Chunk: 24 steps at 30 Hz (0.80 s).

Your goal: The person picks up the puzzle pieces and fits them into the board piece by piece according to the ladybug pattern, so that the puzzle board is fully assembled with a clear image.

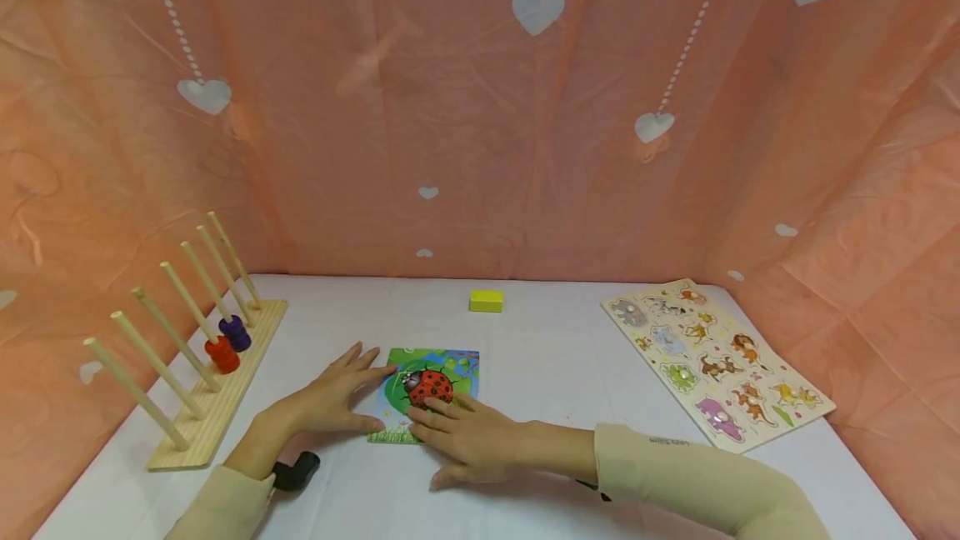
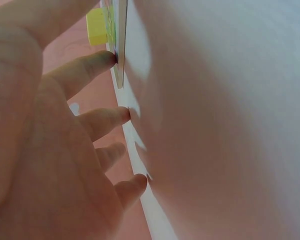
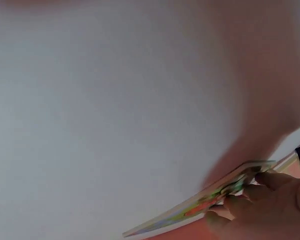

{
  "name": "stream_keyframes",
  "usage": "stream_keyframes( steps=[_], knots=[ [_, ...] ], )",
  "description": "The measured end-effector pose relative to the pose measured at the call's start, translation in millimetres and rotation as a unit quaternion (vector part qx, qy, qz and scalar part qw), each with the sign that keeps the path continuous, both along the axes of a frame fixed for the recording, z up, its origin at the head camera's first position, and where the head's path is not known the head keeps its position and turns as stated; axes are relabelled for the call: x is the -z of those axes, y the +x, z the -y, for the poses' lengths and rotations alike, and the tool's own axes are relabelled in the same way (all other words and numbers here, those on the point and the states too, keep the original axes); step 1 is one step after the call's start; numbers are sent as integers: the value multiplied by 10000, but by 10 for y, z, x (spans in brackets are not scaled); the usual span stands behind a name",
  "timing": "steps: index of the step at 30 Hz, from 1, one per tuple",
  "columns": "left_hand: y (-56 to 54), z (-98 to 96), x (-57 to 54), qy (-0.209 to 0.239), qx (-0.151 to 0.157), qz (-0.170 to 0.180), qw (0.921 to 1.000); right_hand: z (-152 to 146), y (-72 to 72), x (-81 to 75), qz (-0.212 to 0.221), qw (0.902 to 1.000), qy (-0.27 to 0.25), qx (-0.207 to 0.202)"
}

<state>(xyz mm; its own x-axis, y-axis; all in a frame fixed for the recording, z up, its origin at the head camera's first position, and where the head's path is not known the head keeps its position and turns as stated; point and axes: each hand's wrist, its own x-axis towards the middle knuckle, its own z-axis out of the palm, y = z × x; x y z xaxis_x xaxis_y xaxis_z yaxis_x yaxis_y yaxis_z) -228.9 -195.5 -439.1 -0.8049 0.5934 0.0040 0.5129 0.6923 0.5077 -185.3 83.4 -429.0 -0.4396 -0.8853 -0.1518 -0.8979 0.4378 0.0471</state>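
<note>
A square ladybug picture puzzle [image 1: 428, 384] lies flat on the white table, its thin edge showing in the right wrist view as a puzzle board [image 3: 190, 205]. At its left side, my left hand [image 1: 330, 394] has its fingers spread, the index fingertip and thumb right at the board's edge. In the left wrist view the index finger [image 2: 92, 70] meets the board's rim, while the other fingertips are over the table beside it. My right hand [image 1: 476, 438] rests its outstretched fingers on the lower right of the picture, covering that corner, with the thumb lying apart nearer me.
On the left stands a wooden peg rack [image 1: 197, 415] with several upright pegs, red rings [image 1: 222, 355] and purple rings [image 1: 235, 332]. A yellow block [image 1: 486, 301] sits behind the puzzle. An animal peg puzzle board [image 1: 716, 365] lies at the right. A pink curtain [image 1: 480, 132] hangs behind.
</note>
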Motion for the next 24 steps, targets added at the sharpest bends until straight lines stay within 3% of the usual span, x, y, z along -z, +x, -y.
stream_keyframes(
  steps=[10,24],
  knots=[
    [0,-4,-6,-19,1,-30,10000,-16,87,70,149,9991,-33,407],
    [-2,-4,-3,-29,30,-46,10000,12,107,54,222,9988,-149,418]
  ],
)
